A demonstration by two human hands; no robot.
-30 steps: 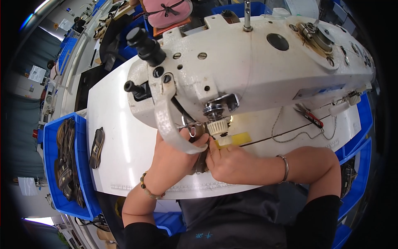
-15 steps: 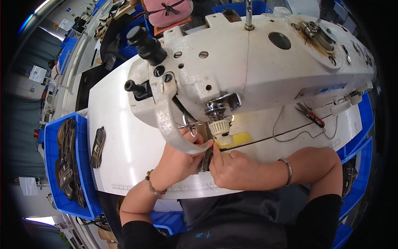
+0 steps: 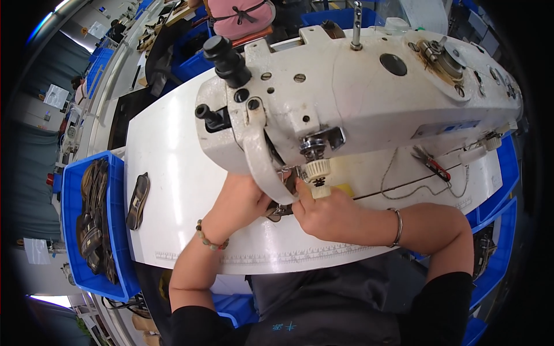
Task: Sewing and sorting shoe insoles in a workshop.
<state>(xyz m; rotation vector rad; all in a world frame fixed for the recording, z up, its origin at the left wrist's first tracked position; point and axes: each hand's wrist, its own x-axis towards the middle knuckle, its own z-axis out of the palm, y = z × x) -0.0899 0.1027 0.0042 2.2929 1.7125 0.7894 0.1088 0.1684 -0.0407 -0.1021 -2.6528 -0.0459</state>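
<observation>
At the needle end of the white sewing machine, both my hands are closed on a dark brown piece of material. My left hand is at its left side, the fingertips partly hidden behind the machine's white curved lever. My right hand pinches it from the right, forefinger stretched toward the presser area beside the cream ribbed knob. A folded end of the piece shows below my fingers. The needle and most of the piece are hidden by the machine and my hands.
A blue bin of similar dark strips stands left of the white table. One dark patterned piece lies near the table's left edge. Red-handled snips and a looped cord lie right, beneath the machine arm.
My hands have moved slightly away from me, with the piece drawn nearer the needle area and turned. The right hand now covers more of the yellow patch. The view has shifted a little.
</observation>
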